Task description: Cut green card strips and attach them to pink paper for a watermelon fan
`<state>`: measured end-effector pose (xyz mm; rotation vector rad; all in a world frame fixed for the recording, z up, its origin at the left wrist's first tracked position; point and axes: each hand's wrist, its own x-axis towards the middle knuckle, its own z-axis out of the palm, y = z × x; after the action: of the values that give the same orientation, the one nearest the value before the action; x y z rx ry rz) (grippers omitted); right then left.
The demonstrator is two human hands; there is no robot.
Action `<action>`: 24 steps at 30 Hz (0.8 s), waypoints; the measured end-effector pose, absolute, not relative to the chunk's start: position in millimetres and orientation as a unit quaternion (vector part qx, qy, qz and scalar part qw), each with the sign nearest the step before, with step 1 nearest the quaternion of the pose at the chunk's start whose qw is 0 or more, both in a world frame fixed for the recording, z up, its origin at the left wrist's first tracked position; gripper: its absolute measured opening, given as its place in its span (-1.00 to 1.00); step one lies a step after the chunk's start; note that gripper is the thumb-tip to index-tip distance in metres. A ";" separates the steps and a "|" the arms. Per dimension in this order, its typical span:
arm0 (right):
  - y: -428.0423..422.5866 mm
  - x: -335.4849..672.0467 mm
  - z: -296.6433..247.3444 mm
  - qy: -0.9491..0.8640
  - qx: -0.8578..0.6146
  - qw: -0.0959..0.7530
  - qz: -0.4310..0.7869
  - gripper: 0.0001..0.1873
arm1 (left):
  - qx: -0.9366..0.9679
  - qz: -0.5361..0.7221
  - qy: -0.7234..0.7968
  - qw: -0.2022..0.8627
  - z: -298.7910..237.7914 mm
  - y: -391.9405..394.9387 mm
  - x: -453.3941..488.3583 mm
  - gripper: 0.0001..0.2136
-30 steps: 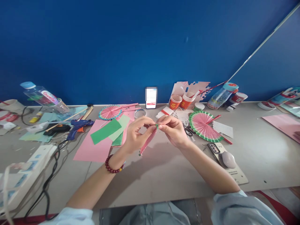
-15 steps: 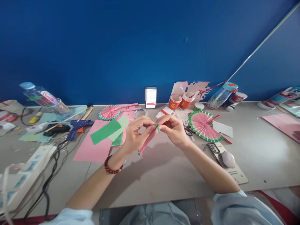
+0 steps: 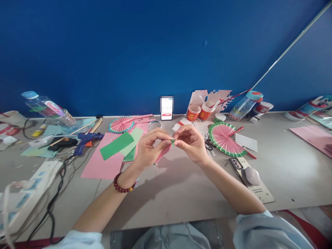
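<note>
Above the middle of the grey table [image 3: 181, 193], both hands meet on a folded pink paper strip with a green edge [image 3: 166, 149]. My left hand [image 3: 147, 148], with a red bead bracelet on its wrist, pinches the strip along its length. My right hand [image 3: 190, 142] pinches the strip's green upper end with thumb and fingertips. The strip slants down to the left, and most of it is hidden behind my left fingers.
Pink and green paper sheets [image 3: 114, 152] lie left of the hands beside a blue glue gun [image 3: 86, 140]. A watermelon paper fan [image 3: 224, 138], scissors [image 3: 209, 144], red paper cups [image 3: 199, 112] and a phone [image 3: 243, 171] are at the right. A smaller fan [image 3: 121, 124] sits at the back.
The hands have turned the strip so less of it shows below my left hand. My left wrist has shifted slightly left and down.
</note>
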<state>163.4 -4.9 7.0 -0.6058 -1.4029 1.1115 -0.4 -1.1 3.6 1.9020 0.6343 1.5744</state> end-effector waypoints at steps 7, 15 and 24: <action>-5.6 164.2 8.0 -0.616 -0.247 0.586 0.464 -0.82 | 0.720 0.586 0.236 0.288 6.5 -1.7 -1.7 -0.96; -5.1 163.9 6.6 -0.611 -0.241 0.611 0.441 -0.84 | 0.709 0.576 0.242 0.327 8.4 -5.5 -0.9 -0.94; -6.9 163.2 7.4 -0.624 -0.234 0.619 0.416 -0.89 | 0.706 0.584 0.237 0.323 7.8 -5.9 2.2 -0.96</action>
<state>163.2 -6.9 7.4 -0.5389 -1.4354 0.9563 2.2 -5.9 7.8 1.8518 0.6228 1.5337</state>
